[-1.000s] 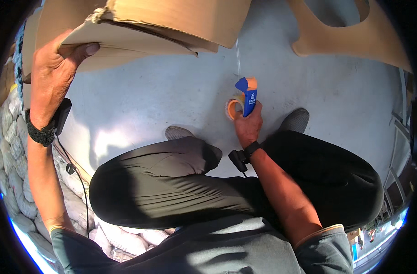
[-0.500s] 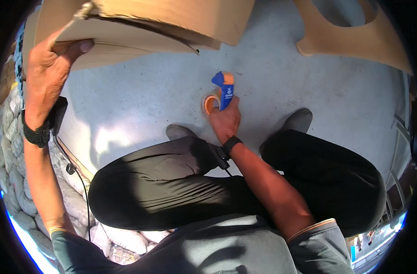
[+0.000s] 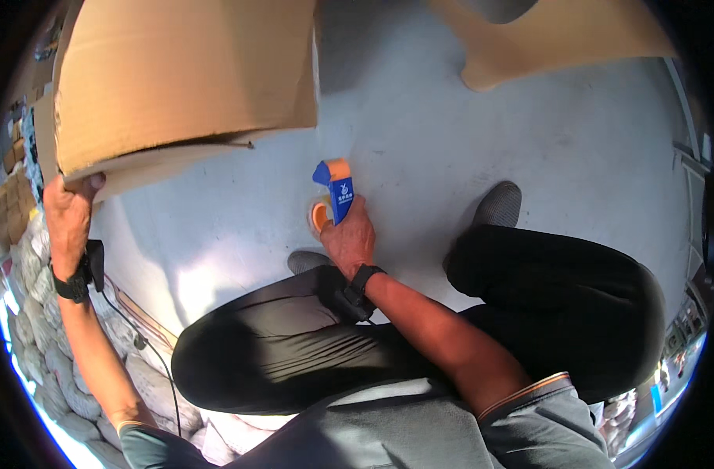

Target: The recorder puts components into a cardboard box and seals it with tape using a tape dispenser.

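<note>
A brown cardboard box (image 3: 193, 74) takes up the upper left, with a flap folded along its near edge. My left hand (image 3: 70, 211) grips the box's near left corner, the thumb on the flap and the other fingers mostly hidden. In my right hand (image 3: 350, 241) is a blue and orange tape dispenser (image 3: 342, 197), held above the floor and apart from the box. A roll with an orange core sits on the dispenser's left side. Each wrist wears a black strap with a small dark device.
The grey floor (image 3: 419, 156) spreads around my feet in dark shoes. At the upper right stands a tan curved piece (image 3: 560, 43) with a rounded foot. Pale stuffed sacks (image 3: 64, 375) are piled along the left. A metal frame (image 3: 691, 160) stands at the far right.
The box has tipped and come lower and nearer, showing more of its broad side. My left hand has moved down with it. My right hand has shifted left and nearer with the tape dispenser.
</note>
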The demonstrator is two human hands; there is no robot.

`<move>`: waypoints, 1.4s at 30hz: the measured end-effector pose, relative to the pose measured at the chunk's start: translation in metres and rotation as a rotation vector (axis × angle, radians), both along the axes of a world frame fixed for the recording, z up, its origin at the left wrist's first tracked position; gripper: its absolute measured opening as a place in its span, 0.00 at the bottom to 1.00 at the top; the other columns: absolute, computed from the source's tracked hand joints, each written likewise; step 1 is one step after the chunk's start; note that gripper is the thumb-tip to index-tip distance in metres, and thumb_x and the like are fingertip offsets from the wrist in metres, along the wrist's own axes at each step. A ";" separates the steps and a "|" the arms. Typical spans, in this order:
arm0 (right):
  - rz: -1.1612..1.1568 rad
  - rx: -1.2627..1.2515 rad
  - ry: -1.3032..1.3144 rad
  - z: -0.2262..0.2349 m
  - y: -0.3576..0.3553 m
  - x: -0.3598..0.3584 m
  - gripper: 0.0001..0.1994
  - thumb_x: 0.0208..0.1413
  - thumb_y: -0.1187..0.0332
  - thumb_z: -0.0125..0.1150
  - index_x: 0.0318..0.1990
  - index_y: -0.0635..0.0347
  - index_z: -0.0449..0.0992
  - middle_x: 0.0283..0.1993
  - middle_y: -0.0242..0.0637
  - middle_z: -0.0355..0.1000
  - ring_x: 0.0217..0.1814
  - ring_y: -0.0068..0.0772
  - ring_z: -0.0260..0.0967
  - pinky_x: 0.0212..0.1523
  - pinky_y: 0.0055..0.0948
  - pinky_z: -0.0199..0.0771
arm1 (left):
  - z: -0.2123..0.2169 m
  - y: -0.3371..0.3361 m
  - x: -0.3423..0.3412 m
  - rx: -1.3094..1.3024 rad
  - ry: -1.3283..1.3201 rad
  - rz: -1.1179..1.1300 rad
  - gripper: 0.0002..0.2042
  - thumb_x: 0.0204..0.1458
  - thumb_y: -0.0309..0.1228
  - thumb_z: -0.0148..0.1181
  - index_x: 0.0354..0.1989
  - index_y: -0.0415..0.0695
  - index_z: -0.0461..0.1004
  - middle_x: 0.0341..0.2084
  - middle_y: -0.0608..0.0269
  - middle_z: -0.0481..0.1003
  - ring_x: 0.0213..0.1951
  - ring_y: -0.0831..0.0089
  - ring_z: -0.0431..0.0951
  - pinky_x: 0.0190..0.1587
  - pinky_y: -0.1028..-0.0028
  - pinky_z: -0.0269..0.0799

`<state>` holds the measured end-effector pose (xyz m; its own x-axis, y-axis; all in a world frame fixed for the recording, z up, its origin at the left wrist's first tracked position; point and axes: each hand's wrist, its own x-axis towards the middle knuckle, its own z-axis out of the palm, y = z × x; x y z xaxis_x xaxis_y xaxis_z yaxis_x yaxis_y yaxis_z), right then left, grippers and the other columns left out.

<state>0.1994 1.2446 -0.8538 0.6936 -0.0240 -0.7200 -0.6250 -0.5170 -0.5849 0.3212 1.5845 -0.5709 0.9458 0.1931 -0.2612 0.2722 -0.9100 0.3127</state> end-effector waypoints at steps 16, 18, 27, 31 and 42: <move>-0.006 0.239 0.111 -0.005 -0.007 -0.022 0.23 0.53 0.68 0.60 0.56 0.66 0.65 0.45 0.62 0.76 0.52 0.69 0.74 0.54 0.57 0.73 | 0.000 0.049 -0.012 0.005 -0.074 0.013 0.10 0.58 0.32 0.65 0.39 0.37 0.79 0.29 0.72 0.77 0.34 0.78 0.72 0.40 0.73 0.70; 0.019 0.304 0.135 0.009 -0.002 -0.024 0.23 0.53 0.68 0.61 0.56 0.66 0.65 0.45 0.62 0.77 0.51 0.69 0.75 0.53 0.56 0.74 | -0.003 0.053 -0.012 0.000 -0.120 0.034 0.09 0.57 0.31 0.65 0.38 0.37 0.79 0.29 0.72 0.77 0.34 0.78 0.72 0.40 0.73 0.70; 0.112 0.482 0.230 0.015 -0.002 -0.032 0.21 0.54 0.67 0.60 0.54 0.65 0.66 0.43 0.62 0.77 0.49 0.69 0.76 0.52 0.55 0.75 | -0.013 0.087 -0.027 -0.005 -0.052 0.078 0.12 0.60 0.35 0.66 0.42 0.37 0.80 0.30 0.71 0.79 0.35 0.80 0.74 0.40 0.75 0.71; 0.163 0.432 0.229 0.017 -0.017 -0.030 0.21 0.55 0.67 0.61 0.53 0.65 0.66 0.46 0.63 0.77 0.51 0.70 0.75 0.53 0.54 0.75 | -0.016 0.078 -0.024 0.056 -0.095 0.047 0.14 0.63 0.36 0.66 0.41 0.35 0.77 0.28 0.73 0.75 0.33 0.81 0.70 0.38 0.75 0.69; 0.201 0.138 0.218 0.002 -0.003 -0.025 0.23 0.52 0.69 0.61 0.54 0.68 0.64 0.43 0.64 0.77 0.49 0.69 0.77 0.52 0.55 0.77 | -0.017 0.074 -0.025 -0.011 -0.122 -0.005 0.11 0.60 0.27 0.66 0.31 0.37 0.70 0.23 0.71 0.65 0.30 0.83 0.62 0.33 0.77 0.62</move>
